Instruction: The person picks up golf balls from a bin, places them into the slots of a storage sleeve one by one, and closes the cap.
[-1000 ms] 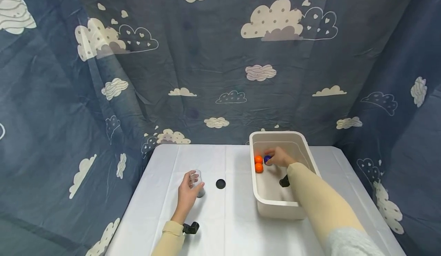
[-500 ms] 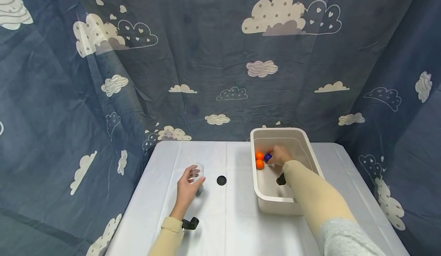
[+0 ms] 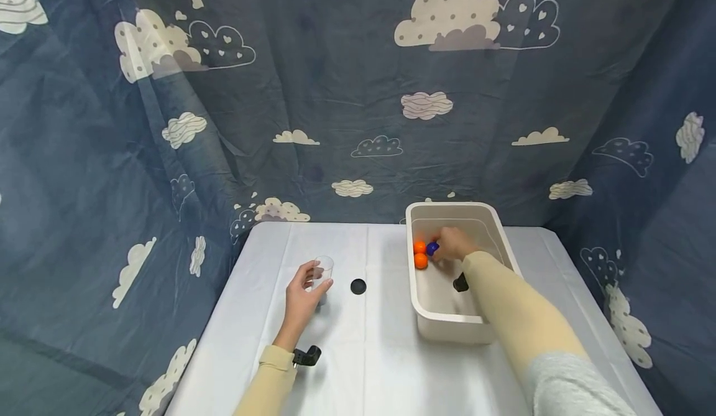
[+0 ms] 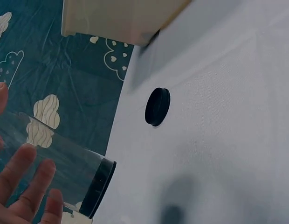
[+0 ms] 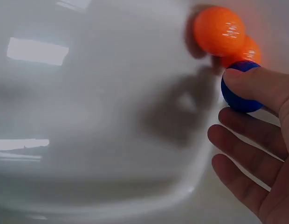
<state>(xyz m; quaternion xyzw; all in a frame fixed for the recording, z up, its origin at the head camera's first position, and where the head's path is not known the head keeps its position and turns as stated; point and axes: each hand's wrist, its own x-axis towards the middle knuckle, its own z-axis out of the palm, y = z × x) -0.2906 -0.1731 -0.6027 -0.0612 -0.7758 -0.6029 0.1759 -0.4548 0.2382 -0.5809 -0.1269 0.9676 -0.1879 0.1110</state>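
My left hand grips a clear cylindrical jar over the left part of the table. A black base closes the jar's lower end in the left wrist view, and the jar looks bare inside. A round black lid lies on the table to its right. Inside the beige bin, my right hand pinches a blue ball with the thumb on top; the other fingers are spread beside it. Two orange balls rest right by the blue one, near the bin's left wall.
A white cloth covers the table. Dark blue curtain with cloud prints hangs behind and at both sides. The bin's raised rim stands around my right wrist and forearm.
The right hand's fingers have closed on the blue ball, which stays beside the orange ones. The left hand has raised the jar slightly. The head view has tilted a little down.
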